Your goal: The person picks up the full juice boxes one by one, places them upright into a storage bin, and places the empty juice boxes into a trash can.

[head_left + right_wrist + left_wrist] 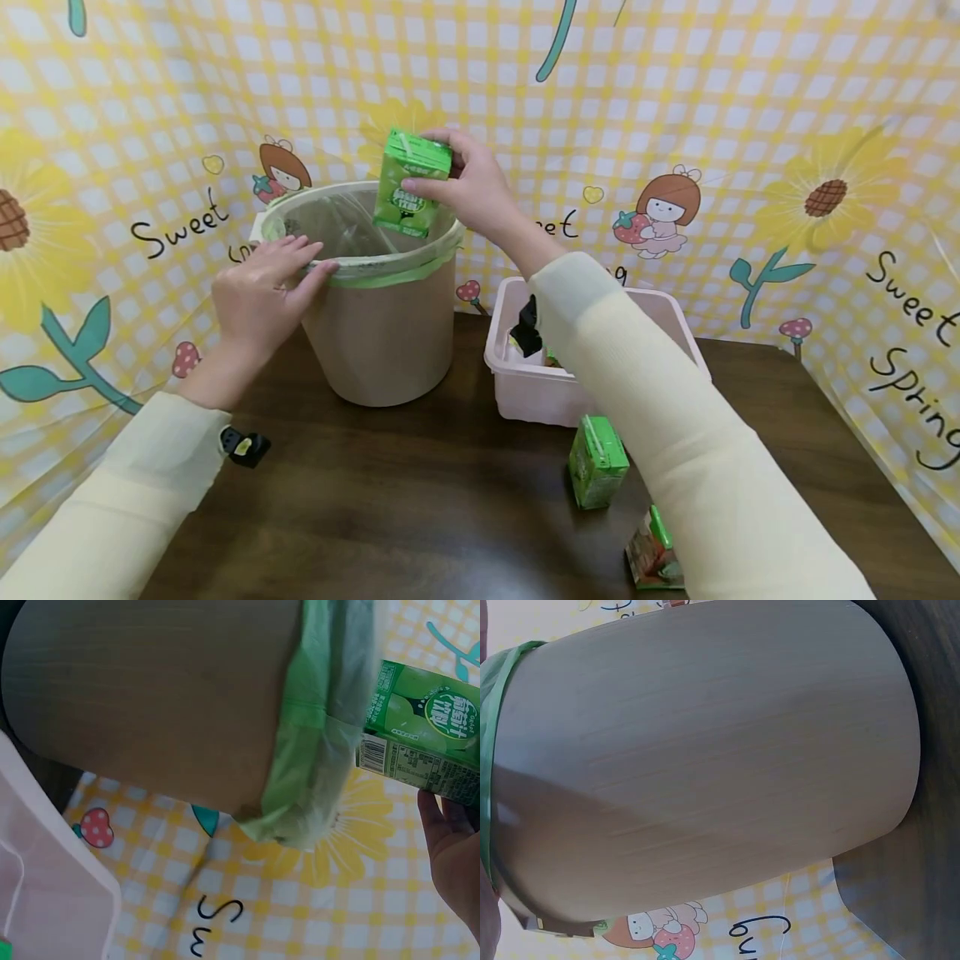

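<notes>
A green drink carton [411, 187] is pinched between the thumb and fingers of my right hand [472, 183], which come from its right side. The carton is held upright over the mouth of a beige trash bin [378, 342] and overlaps its far rim. Its printed front and barcode side show in the right wrist view, close beyond the bag's edge. My left hand [266, 287] rests on the bin's near left rim, fingers stretched over the edge. A pale green bin liner [397, 275] folds over that rim. The left wrist view is mostly the bin's outer wall [705, 750].
A pale pink plastic basin [536, 398] stands right of the bin, partly behind my right sleeve, with some items inside. Another green carton [597, 462] stands on the dark wooden table [420, 508]. A brown-and-green carton [654, 554] is nearer, partly covered by the sleeve. Patterned cloth hangs behind.
</notes>
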The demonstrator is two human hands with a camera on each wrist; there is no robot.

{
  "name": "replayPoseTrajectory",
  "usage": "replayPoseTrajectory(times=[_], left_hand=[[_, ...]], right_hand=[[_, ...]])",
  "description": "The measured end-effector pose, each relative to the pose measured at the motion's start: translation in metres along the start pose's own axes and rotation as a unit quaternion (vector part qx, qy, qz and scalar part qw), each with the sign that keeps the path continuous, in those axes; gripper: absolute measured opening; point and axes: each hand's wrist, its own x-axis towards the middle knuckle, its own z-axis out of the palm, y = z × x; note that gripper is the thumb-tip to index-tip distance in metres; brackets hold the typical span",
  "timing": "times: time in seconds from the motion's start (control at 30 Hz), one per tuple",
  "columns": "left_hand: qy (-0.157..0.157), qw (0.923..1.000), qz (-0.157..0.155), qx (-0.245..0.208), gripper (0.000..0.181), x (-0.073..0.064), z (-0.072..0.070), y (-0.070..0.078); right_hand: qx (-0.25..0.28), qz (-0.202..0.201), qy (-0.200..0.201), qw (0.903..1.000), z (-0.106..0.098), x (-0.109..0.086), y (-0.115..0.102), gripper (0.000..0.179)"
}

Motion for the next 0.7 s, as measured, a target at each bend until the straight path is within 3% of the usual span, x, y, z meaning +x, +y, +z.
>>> replayPoseTrajectory(times=[0.17,0.33,0.7], left_hand=[[-0.014,0.9997,0.014,0.014,0.042,0.0,0.0,-0.003],[-0.019,0.9995,0.02,0.015,0.052,0.0,-0.001,-0.005],[-0.009,0.9999,0.009,0.006,0.035,0.001,-0.001,-0.001]], right_hand=[[-0.006,0.033,-0.004,0.9994,0.012,0.008,0.011,0.059],[-0.005,0.028,-0.014,0.9995,0.022,0.013,0.02,0.058],[-0.075,0.069,-0.042,0.9939,0.03,0.017,0.025,0.057]])
